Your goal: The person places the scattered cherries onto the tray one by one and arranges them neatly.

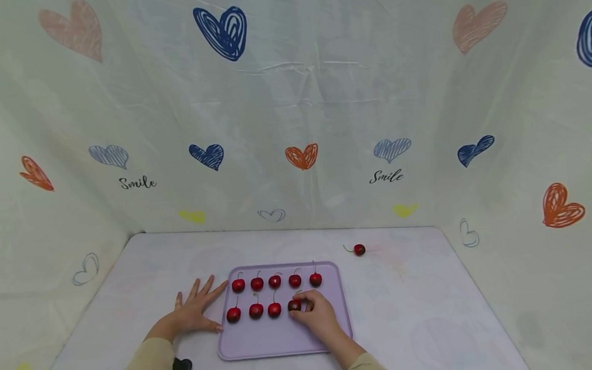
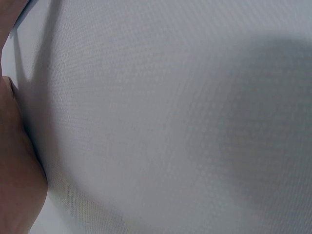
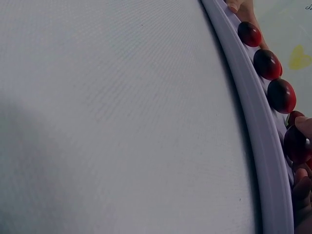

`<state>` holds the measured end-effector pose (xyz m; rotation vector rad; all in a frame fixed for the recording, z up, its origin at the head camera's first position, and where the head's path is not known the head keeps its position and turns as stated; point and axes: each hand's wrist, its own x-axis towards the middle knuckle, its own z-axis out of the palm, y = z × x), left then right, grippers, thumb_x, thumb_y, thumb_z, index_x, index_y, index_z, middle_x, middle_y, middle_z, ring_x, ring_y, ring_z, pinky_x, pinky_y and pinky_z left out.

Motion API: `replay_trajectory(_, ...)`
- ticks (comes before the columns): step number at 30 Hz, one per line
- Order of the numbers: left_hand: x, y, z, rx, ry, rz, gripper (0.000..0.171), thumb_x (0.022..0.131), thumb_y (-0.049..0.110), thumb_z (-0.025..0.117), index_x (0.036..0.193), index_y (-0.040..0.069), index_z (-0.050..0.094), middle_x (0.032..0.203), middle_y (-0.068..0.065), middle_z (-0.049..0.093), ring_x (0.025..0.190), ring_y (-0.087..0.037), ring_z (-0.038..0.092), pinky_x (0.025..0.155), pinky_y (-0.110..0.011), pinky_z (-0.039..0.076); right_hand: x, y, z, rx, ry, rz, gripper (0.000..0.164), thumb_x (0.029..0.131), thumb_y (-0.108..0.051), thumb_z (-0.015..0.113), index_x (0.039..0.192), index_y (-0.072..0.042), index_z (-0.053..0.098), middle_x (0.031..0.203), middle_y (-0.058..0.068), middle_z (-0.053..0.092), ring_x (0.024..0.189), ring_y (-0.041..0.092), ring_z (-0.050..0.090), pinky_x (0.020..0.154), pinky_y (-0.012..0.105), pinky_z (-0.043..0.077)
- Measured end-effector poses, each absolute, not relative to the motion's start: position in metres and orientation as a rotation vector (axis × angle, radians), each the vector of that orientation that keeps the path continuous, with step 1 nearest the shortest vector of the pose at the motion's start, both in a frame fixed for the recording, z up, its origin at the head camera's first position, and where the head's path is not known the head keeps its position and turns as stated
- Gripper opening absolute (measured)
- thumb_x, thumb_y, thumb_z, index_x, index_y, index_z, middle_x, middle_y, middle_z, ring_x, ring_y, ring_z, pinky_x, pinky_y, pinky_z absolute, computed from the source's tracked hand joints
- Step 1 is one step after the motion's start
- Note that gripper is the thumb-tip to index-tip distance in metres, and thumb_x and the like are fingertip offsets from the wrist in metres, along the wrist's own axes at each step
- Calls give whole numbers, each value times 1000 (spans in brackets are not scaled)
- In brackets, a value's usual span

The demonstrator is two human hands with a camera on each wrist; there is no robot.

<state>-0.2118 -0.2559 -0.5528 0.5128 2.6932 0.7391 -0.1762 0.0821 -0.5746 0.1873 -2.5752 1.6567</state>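
Note:
A lilac tray (image 1: 266,342) lies on the table with two rows of red cherries on it. Several cherries form the back row, stems mostly pointing up, among them a far-right cherry (image 1: 315,279). Three front-row cherries, such as the leftmost cherry (image 1: 233,314), sit left of my right hand (image 1: 319,315). That hand pinches a dark red cherry (image 1: 294,305) between thumb and fingers at the row's right end; the right wrist view shows the same cherry (image 3: 295,145) close up. My left hand (image 1: 195,311) rests with fingers spread at the tray's left edge, holding nothing.
One more cherry (image 1: 359,250) with its stem lies on the white table (image 1: 412,297), behind and right of the tray. A heart-patterned curtain (image 1: 321,103) stands at the back and both sides. A small black object (image 1: 182,368) shows beside the left sleeve.

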Motion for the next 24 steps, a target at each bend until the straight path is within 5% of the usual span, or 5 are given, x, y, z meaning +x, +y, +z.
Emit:
replay_trajectory(6, -211, -251, -545, 454, 2683, 719, 109, 64, 51, 85, 152, 15, 31, 158, -27, 6, 139, -56, -9, 98, -75, -17, -177, 83, -576, 190, -2574, 1659, 30, 70, -9, 86, 98, -7, 74, 77, -1, 55, 60, 2, 45, 54, 21, 41)
replay_trajectory(13, -210, -250, -542, 463, 2684, 700, 108, 65, 49, 85, 152, 14, 31, 158, -28, 6, 139, -56, -9, 98, -76, -14, -179, 84, -577, 192, -2572, 1694, 31, 71, -8, 86, 99, -6, 73, 79, 0, 55, 60, 3, 45, 54, 21, 41)
replay_trajectory(20, -215, -256, -556, 480, 2689, 719, 111, 64, 59, 81, 154, 25, 27, 159, -26, 5, 140, -54, -11, 98, -74, -19, -181, 97, -566, 214, -2595, 1846, 34, 73, -7, 84, 105, -3, 71, 70, 1, 54, 57, 5, 47, 50, 21, 40)
replay_trajectory(24, -219, -259, -566, 492, 2715, 704, 110, 63, 63, 80, 154, 35, 24, 159, -25, 6, 140, -54, -9, 98, -74, -19, -184, 111, -556, 283, -2606, 1878, 35, 75, -6, 82, 107, 0, 70, 84, 6, 63, 60, 7, 49, 50, 21, 41)
